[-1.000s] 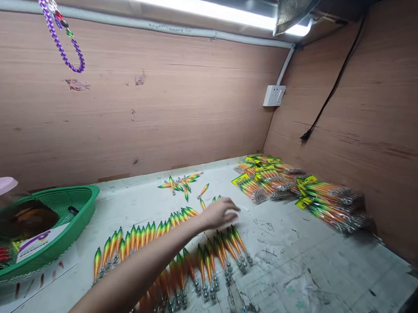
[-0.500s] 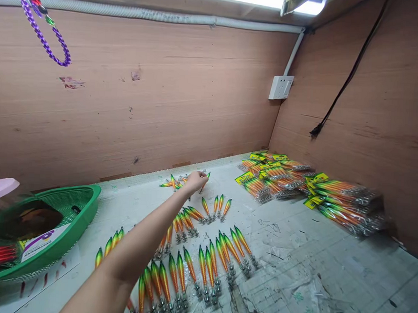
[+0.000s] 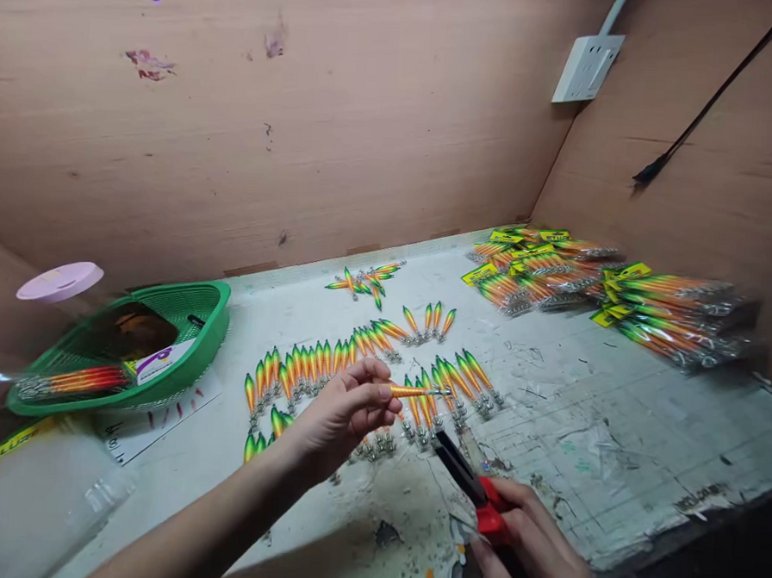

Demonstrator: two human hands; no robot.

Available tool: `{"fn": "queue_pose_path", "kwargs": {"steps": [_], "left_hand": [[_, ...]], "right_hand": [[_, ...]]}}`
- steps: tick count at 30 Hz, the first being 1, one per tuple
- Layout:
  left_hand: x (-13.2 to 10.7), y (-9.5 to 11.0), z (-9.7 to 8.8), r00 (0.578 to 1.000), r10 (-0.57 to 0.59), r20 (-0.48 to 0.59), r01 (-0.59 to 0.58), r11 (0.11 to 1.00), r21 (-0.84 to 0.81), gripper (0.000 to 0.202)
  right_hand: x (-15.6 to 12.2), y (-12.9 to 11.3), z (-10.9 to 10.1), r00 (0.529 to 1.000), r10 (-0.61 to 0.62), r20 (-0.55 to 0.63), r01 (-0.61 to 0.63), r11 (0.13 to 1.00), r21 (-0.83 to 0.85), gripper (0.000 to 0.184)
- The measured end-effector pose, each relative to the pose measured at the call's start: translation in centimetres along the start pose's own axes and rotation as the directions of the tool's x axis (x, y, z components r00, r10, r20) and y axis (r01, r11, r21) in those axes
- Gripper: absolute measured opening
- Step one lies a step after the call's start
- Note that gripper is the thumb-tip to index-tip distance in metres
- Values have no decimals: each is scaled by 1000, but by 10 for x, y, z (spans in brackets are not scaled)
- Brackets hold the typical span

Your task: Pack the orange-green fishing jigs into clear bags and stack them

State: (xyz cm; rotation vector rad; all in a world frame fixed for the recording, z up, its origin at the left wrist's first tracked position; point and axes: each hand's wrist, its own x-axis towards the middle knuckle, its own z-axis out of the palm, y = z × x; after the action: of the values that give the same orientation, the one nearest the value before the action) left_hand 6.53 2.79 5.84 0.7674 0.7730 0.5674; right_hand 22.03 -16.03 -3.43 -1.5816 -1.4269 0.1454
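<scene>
My left hand [image 3: 344, 412] pinches one orange and green fishing lure [image 3: 414, 392] and holds it level above the bench. My right hand [image 3: 531, 547] comes in at the bottom right, closed round red-handled pliers [image 3: 472, 488] whose dark jaws point up toward the lure. Under and behind my left hand, rows of loose lures [image 3: 330, 359] lie side by side on the white worktop [image 3: 612, 422], hooks toward me. A smaller loose heap of lures [image 3: 362, 281] lies near the back wall.
Packed lures in clear bags with yellow cards [image 3: 619, 288] are stacked at the right against the wooden wall. A green basket [image 3: 162, 372] at the left holds a bagged set, with a pink lid [image 3: 59, 280] behind it. A clear bag [image 3: 26, 494] lies bottom left.
My left hand reached to the heap at the back, took a lure and drew back toward me. My right hand with the pliers has come into view. The camera tilted down.
</scene>
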Motion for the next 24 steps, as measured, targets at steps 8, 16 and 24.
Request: {"fn": "queue_pose_path", "kwargs": {"steps": [8, 16, 24], "left_hand": [[-39, -19, -7, 998, -36, 60, 35, 999, 9, 31], [-53, -25, -15, 954, 211, 215, -292, 821, 491, 29], [-60, -30, -20, 968, 21, 249, -66, 982, 175, 34]], "right_hand": [[9, -30, -4, 999, -38, 37, 38, 999, -19, 8], [11, -45, -3, 998, -48, 51, 51, 998, -49, 2], [11, -51, -5, 994, -84, 75, 90, 993, -79, 4]]}}
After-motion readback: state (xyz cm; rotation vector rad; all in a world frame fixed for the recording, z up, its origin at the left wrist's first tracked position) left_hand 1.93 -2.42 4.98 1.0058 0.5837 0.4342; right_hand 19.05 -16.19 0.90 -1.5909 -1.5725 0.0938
